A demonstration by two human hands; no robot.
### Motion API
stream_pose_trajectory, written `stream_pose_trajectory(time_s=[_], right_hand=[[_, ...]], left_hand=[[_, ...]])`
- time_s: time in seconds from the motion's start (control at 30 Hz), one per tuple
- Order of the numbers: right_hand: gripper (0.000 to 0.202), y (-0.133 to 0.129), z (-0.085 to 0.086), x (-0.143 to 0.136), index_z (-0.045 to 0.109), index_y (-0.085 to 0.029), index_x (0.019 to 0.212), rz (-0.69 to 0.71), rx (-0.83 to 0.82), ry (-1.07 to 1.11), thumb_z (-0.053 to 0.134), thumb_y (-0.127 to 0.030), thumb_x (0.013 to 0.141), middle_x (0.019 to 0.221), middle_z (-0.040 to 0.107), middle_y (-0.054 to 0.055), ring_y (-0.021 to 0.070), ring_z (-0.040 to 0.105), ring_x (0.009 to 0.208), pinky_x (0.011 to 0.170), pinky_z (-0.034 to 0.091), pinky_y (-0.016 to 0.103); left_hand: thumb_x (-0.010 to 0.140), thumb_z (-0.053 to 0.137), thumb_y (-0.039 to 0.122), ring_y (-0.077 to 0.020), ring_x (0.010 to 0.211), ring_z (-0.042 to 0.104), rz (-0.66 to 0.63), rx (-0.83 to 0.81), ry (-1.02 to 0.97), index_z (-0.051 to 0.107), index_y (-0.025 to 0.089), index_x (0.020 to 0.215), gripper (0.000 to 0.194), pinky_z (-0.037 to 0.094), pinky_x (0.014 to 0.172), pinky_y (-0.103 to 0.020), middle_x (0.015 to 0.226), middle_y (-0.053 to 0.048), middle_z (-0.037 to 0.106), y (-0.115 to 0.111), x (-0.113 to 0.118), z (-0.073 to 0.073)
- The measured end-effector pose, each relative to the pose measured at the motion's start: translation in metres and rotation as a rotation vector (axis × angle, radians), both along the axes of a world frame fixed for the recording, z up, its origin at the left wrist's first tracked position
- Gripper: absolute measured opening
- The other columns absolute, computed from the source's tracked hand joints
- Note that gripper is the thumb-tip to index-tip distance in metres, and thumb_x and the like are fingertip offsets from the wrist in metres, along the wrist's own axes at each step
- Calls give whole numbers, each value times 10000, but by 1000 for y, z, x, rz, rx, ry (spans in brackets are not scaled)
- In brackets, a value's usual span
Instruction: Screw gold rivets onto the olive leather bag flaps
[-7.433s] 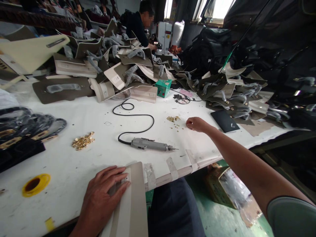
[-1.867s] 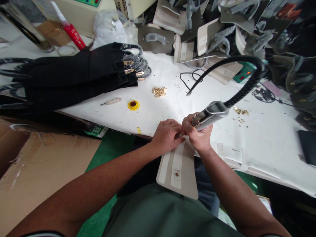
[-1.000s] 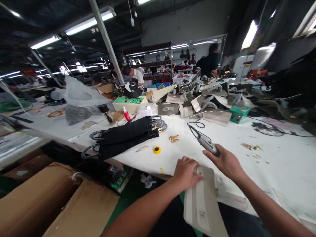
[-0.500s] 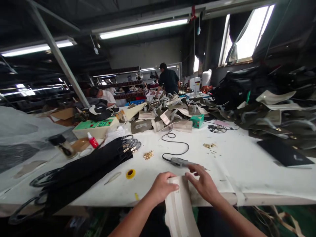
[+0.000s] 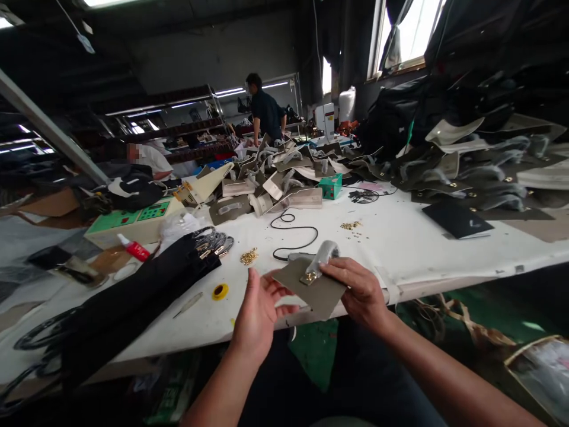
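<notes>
My right hand (image 5: 360, 290) grips the right edge of an olive-grey bag panel (image 5: 326, 298), its fingers on a plastic-wrapped handle (image 5: 328, 254). A gold fitting (image 5: 308, 277) shows at the handle's end. At the panel's left side is my left hand (image 5: 258, 317), thumb up and fingers apart; whether its fingertips touch the panel I cannot tell. Behind the panel, a grey corded hand tool (image 5: 297, 257) lies mostly hidden on the white table (image 5: 284, 234).
Gold hardware lies in a heap (image 5: 249, 256), with smaller gold pieces (image 5: 351, 225) farther right. Left are a yellow roll (image 5: 219, 291), a thin pointed tool (image 5: 189, 303) and black strapped pieces (image 5: 146, 296). Behind stand a green box (image 5: 331, 187) and piled panels (image 5: 284, 172); two people are beyond.
The panel has turned from its pale side to its olive side, now showing the handle. My right hand has taken hold of it; my left has let go. The view has shifted right and down.
</notes>
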State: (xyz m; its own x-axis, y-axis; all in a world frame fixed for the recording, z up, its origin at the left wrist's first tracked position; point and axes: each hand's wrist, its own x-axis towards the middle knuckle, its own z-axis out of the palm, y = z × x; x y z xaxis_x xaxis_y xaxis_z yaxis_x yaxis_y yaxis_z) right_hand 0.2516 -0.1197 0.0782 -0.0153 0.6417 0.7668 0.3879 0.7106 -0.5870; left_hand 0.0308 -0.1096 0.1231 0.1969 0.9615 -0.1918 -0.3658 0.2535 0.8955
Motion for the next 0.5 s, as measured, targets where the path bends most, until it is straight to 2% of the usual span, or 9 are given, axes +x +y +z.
stream_pose_trajectory(time_s=[0.07,0.13,0.2,0.3,0.4,0.5], right_hand=[[477,1,1,2,653,-360,1380,8,72,-84,553,-128,977,1207,747,75,251,695,1123,908,560,417],[519,2,0,3,614,-361,1420,55,98,-161,552,-113,968,1220,747,70,266,675,1174,943,540,449],[540,4,-2,4,581,-360,1447,107,95,-217,530,-108,972,1230,745,66,273,652,1212,966,522,470],[528,5,-1,6,567,-344,1456,142,64,-274,502,-120,982,1251,733,71,280,617,1254,996,502,486],[529,-1,5,5,583,-313,1435,116,-3,-285,540,-123,944,1319,687,87,301,571,1306,1044,471,520],[477,-10,11,-4,641,-282,1356,43,-88,-169,580,-138,905,1314,654,108,309,581,1258,1020,485,522]], left_hand=[[884,424,832,-286,887,729,-276,-193,-125,655,199,1271,777,611,512,-339,1140,-156,736,-10,0,0],[914,455,770,-288,823,748,-393,-246,-211,602,228,1372,724,608,458,-343,1147,-147,752,-16,0,0],[935,557,617,-261,742,750,-368,-228,-232,597,222,1385,600,618,459,-345,1098,-126,774,-19,1,0],[891,692,374,-233,687,742,-266,-179,-124,639,152,1325,491,630,491,-327,1030,-123,791,-20,2,-2],[887,724,339,-269,815,762,-133,-103,-12,632,146,1334,495,630,508,-310,1076,-129,781,-22,6,-5],[907,721,383,-275,872,764,10,26,84,683,142,1258,428,661,600,-346,1106,-121,773,-24,10,-15]])
